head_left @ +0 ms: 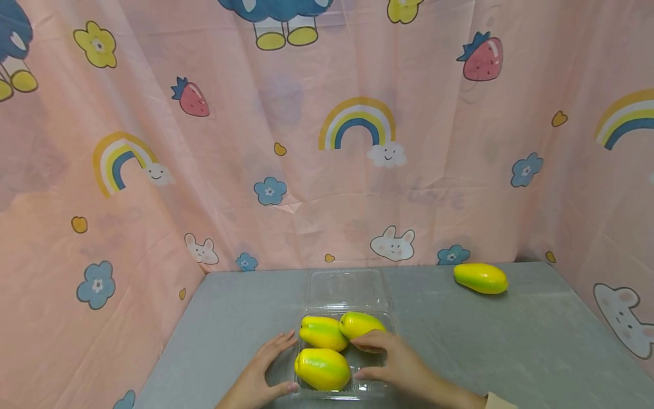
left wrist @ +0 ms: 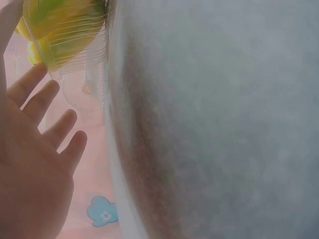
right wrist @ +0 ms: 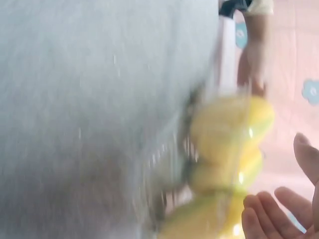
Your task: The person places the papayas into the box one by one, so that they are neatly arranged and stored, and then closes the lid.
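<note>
A clear plastic clamshell box (head_left: 332,396) lies on the table with its lid (head_left: 347,288) folded back. Inside are a front papaya (head_left: 323,369), yellow with a green streak, a back-left papaya (head_left: 323,333) and a back-right papaya (head_left: 361,324). My left hand (head_left: 265,369) is at the box's left side, fingers extended; in the left wrist view its fingertips (left wrist: 51,88) come close to the ribbed wall. Over the box's right part hovers my right hand (head_left: 395,360), fingers loosely bent and holding nothing. It partly covers the back-right papaya; contact there is unclear.
Another papaya (head_left: 480,278) lies near the back right of the grey table (head_left: 511,335). A pink printed curtain (head_left: 306,227) hangs behind the table and along both sides.
</note>
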Motion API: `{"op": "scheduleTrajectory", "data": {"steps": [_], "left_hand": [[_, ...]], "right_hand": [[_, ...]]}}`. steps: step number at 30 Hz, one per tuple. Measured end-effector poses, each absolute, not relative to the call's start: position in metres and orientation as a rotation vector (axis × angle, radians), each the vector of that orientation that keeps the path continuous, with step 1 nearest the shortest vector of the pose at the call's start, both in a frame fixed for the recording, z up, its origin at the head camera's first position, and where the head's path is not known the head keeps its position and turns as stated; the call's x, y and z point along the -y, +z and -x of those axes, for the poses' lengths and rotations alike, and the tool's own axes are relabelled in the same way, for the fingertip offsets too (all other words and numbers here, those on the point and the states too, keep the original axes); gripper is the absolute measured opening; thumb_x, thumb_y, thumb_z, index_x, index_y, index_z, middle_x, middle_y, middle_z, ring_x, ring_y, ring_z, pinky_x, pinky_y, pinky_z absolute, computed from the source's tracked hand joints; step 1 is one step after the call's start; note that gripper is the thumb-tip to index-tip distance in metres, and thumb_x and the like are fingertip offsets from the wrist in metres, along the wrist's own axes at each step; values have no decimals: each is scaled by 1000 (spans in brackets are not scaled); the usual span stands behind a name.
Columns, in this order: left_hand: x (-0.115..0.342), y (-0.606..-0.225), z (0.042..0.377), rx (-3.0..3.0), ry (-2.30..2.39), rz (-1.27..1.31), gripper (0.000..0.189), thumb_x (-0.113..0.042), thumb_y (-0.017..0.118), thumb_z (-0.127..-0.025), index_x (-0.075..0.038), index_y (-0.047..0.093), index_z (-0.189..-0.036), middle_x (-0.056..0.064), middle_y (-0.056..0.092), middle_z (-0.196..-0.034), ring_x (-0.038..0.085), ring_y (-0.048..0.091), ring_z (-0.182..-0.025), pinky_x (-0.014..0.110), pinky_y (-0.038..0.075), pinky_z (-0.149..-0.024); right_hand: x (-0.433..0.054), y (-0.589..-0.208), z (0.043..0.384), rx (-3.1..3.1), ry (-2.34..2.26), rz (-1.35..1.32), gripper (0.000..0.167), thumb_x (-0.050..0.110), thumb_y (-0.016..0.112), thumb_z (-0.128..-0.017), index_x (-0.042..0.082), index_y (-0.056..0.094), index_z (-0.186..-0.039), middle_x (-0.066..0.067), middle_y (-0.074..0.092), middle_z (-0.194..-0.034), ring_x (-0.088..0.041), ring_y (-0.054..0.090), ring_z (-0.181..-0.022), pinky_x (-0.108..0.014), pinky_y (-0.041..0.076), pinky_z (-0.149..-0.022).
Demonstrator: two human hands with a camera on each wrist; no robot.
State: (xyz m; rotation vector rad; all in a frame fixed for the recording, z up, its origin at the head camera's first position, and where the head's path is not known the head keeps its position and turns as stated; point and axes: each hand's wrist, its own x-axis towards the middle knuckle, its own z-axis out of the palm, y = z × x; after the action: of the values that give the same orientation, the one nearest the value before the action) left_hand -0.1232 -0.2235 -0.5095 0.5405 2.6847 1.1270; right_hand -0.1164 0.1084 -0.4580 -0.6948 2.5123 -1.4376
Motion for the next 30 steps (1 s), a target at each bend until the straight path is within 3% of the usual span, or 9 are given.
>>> {"op": "scheduleTrajectory", "data": {"steps": [6,15,30], "left_hand": [[224,-510,122,-2690,1122,-534,76,-57,74,-80,-42,41,-146,-6,35,-161,41,32,-147,77,31,-105],[223,-509,122,-2692,1096,-517,75,-58,74,-80,-43,42,-146,-7,35,-161,41,32,-147,77,30,-105],[227,-509,126,-2676,1147,-631,79,-57,77,-78,-39,43,-147,-10,33,-161,38,30,-149,74,31,-108]], "right_hand": [[-137,-448,128,-2601,-1382,658,57,41,80,-80,10,67,-126,-7,69,-124,-26,67,-108,-44,57,-93],[-193,-439,151,-2773,-1259,587,54,40,78,-82,11,66,-127,-8,69,-125,-26,67,-109,-43,56,-94],[-281,-443,186,-3090,-1093,460,59,36,80,-80,0,66,-124,-17,71,-119,-34,68,-105,-39,59,-86]]}}
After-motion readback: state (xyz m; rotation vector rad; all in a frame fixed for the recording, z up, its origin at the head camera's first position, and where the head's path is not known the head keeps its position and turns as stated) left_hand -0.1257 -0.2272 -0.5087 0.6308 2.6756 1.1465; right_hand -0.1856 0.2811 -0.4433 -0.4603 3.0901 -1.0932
